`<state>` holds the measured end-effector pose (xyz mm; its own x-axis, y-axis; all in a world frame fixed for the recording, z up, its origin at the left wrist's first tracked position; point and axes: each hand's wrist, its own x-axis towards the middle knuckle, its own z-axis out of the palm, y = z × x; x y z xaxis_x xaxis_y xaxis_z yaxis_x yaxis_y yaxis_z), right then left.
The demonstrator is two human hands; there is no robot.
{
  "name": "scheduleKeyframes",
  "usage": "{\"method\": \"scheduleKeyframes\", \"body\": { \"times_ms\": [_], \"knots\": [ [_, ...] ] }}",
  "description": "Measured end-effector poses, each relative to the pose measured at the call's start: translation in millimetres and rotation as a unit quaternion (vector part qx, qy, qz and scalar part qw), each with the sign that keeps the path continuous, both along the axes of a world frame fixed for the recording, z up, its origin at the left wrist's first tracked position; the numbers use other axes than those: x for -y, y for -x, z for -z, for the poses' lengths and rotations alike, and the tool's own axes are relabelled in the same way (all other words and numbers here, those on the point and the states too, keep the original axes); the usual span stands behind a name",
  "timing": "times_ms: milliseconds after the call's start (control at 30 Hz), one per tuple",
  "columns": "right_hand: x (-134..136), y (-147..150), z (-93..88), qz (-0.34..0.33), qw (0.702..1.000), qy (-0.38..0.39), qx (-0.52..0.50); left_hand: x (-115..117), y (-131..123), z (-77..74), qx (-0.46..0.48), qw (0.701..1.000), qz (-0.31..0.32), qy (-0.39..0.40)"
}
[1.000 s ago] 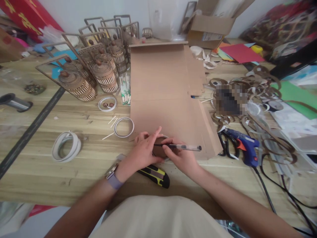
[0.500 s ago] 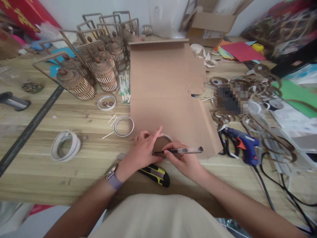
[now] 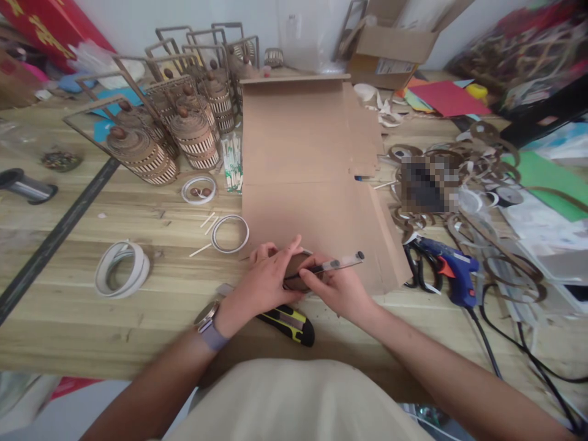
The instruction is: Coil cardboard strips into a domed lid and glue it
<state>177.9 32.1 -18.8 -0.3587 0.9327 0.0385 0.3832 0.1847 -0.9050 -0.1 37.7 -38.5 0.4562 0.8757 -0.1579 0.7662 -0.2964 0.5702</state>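
A flat sheet of brown cardboard [image 3: 298, 147] lies on the wooden table before me. At its near edge my left hand [image 3: 264, 275] grips a pale ring [image 3: 307, 251], holding it down on the cardboard; the hand covers much of the ring. My right hand [image 3: 342, 291] pinches a clear-barrelled pen [image 3: 342, 263] with a dark grip. The pen's tip is inside the ring, close to its near inner edge by my left thumb. A yellow-and-black utility knife [image 3: 291, 324] lies just below my hands.
Left are pale rings [image 3: 229, 234], a roll of white strip [image 3: 122, 269], and several bamboo-patterned lidded containers [image 3: 193, 138] with tall handles. On the right sit a blue glue gun [image 3: 454, 269] with its cord, black-handled scissors [image 3: 425, 266], and tangled brown strips [image 3: 487, 147].
The pen's upper end has swung upward and left, and my right hand has shifted slightly with it. My left hand has stayed on the ring.
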Motion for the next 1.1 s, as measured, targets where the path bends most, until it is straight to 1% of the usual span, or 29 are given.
{"method": "scheduleKeyframes", "body": {
  "times_ms": [100, 233, 300, 400, 467, 600, 667, 767, 867, 1100],
  "knots": [
    [0, -5, -2.7, -0.006, 0.999, 0.037, 0.027, 0, 0, -0.7, -0.004, 1.000, 0.005, -0.004],
    [-8, -20, -11.6, -0.029, 0.991, 0.081, 0.107, 0, 0, 0.4, -0.013, 1.000, 0.003, -0.013],
    [-13, -29, -17.6, -0.024, 0.989, 0.065, 0.127, 0, 0, 1.6, -0.017, 1.000, 0.004, -0.012],
    [-14, -39, -20.3, -0.007, 0.996, 0.001, 0.085, 1, 0, 2.8, -0.020, 1.000, 0.004, -0.016],
    [-9, -42, -13.7, -0.011, 0.996, -0.054, 0.065, 1, -1, 2.8, -0.022, 1.000, 0.003, -0.018],
    [2, -43, 12.8, -0.031, 0.978, -0.168, 0.122, 1, -1, 1.2, -0.023, 1.000, 0.002, -0.018],
    [4, -42, 23.2, -0.053, 0.969, -0.197, 0.140, 1, 0, 0.1, -0.021, 1.000, 0.000, -0.019],
    [3, -42, 29.3, -0.062, 0.963, -0.212, 0.153, 0, 0, -1.0, -0.018, 1.000, 0.001, -0.022],
    [2, -42, 30.0, -0.058, 0.962, -0.213, 0.160, 0, 0, -0.7, -0.014, 1.000, 0.000, -0.028],
    [2, -45, 30.7, -0.057, 0.962, -0.203, 0.176, 7, -6, 1.6, -0.025, 0.996, -0.012, -0.080]
  ]
}}
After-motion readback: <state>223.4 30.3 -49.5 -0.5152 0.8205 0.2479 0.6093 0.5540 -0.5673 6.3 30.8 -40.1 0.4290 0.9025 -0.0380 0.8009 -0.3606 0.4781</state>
